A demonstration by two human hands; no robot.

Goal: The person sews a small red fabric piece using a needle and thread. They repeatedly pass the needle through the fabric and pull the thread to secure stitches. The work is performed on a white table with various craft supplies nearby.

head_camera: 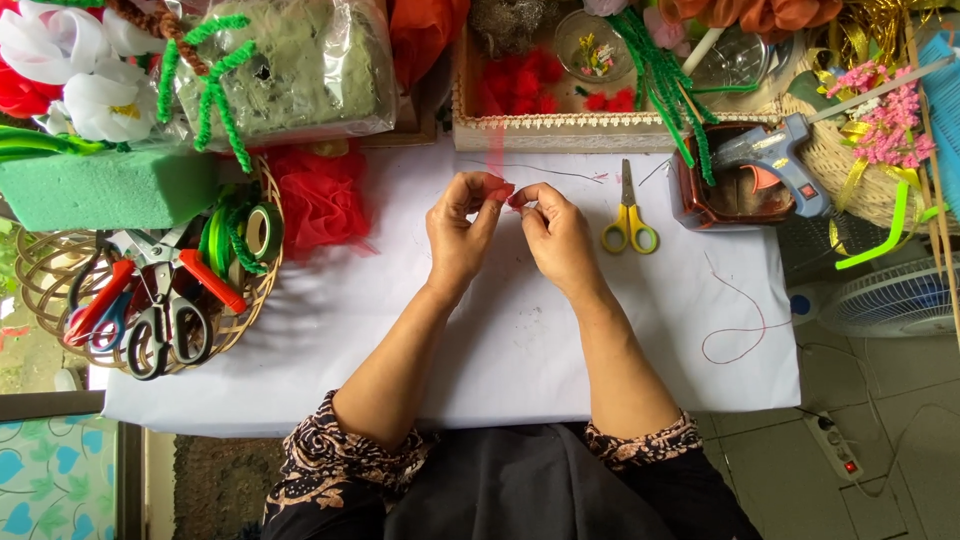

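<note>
A person is sitting at a white-covered tabletop, both forearms reaching fwd, hands meeting near the far-middle of the sheet. The left hand is pinching a small red piece, prob. a petal or scrap of fabric, betw. thumb & fingertips. The right hand is closing on the same red bit from the other side, fingers curled in, so both are gripping it just above the sheet.

Progress, as I'm judging it: early. Only this one tiny red piece is being worked; no finished flower is lying on the sheet. The yellow-handled scissors are lying closed just right of the hands, untouched. The blue glue gun is resting in its brown tray further right, not in use. A loose red thread is curling near the right edge; a thin dark wire is lying beyond the hands.

More red scraps are waiting in the lace-trimmed box at the far side. At left, a wicker basket is holding scissors, pliers & green tape rolls, w/ a green foam block and red mesh nearby.
</note>
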